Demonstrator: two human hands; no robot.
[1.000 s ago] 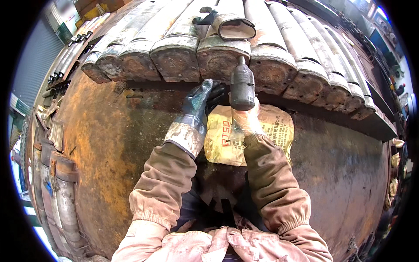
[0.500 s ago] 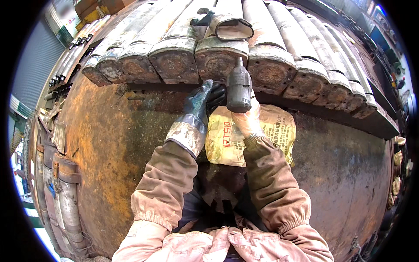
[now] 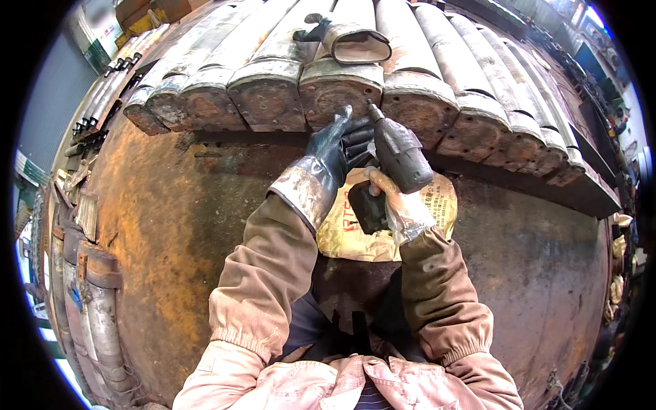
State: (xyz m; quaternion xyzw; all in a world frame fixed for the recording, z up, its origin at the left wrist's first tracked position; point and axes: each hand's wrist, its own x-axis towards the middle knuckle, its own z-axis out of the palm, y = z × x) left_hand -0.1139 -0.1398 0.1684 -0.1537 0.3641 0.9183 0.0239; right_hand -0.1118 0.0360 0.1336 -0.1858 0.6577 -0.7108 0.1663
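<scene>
My right hand point(image 3: 396, 198), in a thin clear plastic glove, grips the handle of a dark cordless impact wrench point(image 3: 403, 154). The tool is tilted, its narrow nose up and left toward the rusty end of a steel column point(image 3: 339, 89); whether it touches is unclear. Its black battery block point(image 3: 369, 209) shows beside my wrist. My left hand point(image 3: 335, 147), in a dark rubber glove with a dirty pale cuff, is closed beside the tool's nose. Its thumb points up and its fingers curl to the right; what they hold, if anything, is hidden.
Long grey columns point(image 3: 471, 58) lie in a row on a dark beam point(image 3: 519, 174). A loose glove point(image 3: 359, 44) rests on the middle one. A yellow printed sack point(image 3: 342, 236) lies under my hands on the rusty plate point(image 3: 184, 273). Pipes point(image 3: 102, 321) stand at the left.
The impact wrench has swung from upright to tilted, its body going right and its battery coming into sight. My left hand has moved up and right, closer to the column's end.
</scene>
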